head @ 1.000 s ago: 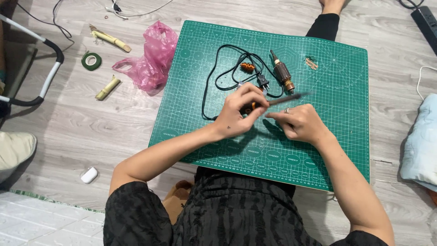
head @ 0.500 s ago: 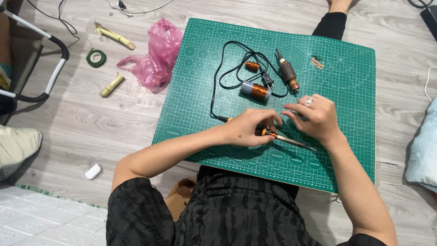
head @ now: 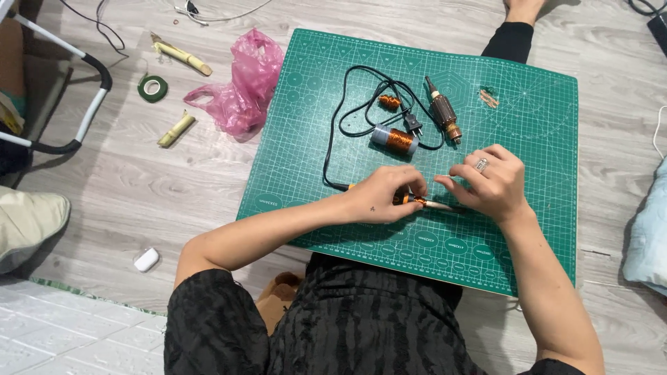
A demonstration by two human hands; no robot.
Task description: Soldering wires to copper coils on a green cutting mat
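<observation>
Soldering iron (head: 417, 201) pinched in left hand (head: 382, 198)'s closed grip, right hand (head: 490, 184) touching its tip.

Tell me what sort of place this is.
Probably a home floor used as a hobby bench: a green cutting mat lies on wood-look flooring, with copper coils, a corded tool and a tape roll about.

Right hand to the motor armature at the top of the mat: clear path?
Probably yes. The armature lies bare on the green mat, just beyond the right hand, nothing between. But that hand is pinching the thin tool with the left hand.
</observation>
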